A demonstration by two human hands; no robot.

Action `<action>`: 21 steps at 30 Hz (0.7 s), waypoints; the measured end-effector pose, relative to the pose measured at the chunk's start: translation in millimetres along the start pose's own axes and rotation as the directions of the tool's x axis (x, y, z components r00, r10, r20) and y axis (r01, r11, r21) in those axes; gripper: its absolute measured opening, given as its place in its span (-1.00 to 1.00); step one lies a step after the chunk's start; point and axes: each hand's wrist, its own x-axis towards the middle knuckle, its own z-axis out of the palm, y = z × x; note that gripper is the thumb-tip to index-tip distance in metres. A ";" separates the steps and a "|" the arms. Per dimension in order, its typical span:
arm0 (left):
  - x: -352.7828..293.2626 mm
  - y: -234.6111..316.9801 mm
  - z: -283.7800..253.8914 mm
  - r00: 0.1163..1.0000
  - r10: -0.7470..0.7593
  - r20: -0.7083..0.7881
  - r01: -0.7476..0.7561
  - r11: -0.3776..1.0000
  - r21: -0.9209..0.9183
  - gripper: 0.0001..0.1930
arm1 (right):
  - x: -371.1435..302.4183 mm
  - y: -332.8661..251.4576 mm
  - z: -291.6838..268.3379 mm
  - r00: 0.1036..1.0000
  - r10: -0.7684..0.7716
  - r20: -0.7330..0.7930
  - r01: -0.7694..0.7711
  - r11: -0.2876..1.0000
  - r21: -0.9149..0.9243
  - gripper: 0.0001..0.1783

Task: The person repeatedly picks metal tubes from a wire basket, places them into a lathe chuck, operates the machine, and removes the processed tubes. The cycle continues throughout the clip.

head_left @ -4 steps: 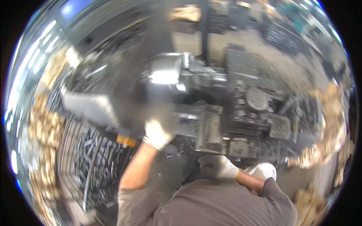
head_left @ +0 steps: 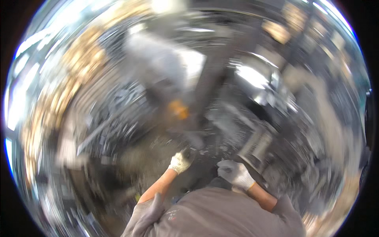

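Observation:
Both my hands wear whitish knit gloves darkened at the fingers. My left hand [head_left: 181, 161] is low in front of my body, left of the middle; its fingers look curled, but blur smears them and whatever they may hold. Close to my waist, my right hand [head_left: 236, 173] has its fingers folded inward, and what lies in them, if anything, is hidden. Beyond the hands stands a lathe-like machine, its shiny round chuck [head_left: 252, 77] at the upper right. A blurred orange part [head_left: 178, 109] sits farther ahead of my left hand.
A pale angled panel [head_left: 193, 65] stands beside a dark upright. Left of it, a heap of dark metal pieces [head_left: 126, 94] lies near a long bar [head_left: 94, 134]. Stacked tan bundles [head_left: 75, 75] line the far left. A block-like machine part [head_left: 256, 146] is ahead of my right hand.
The view has swung left, so the machine now appears farther right and tilted. My left hand has come down from near the chuck toward my body. My right hand stays near my waist.

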 end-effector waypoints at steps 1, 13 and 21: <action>-18.0 -52.6 -3.8 0.977 -0.196 -0.087 0.179 0.968 -0.177 -0.54 | 33.1 -1.1 11.8 0.996 -0.077 0.037 0.078 0.996 -0.036 -0.67; -721.0 -280.0 218.4 -0.682 -0.123 0.721 -0.729 0.041 -0.683 -0.49 | 65.2 -232.2 401.9 0.379 -0.309 0.872 0.491 0.866 0.094 -0.57; -780.9 -165.8 299.1 -0.926 0.202 0.319 -0.378 -0.510 -0.773 -0.47 | 26.8 -307.6 518.3 -0.084 -0.083 0.993 0.798 0.591 0.117 -0.45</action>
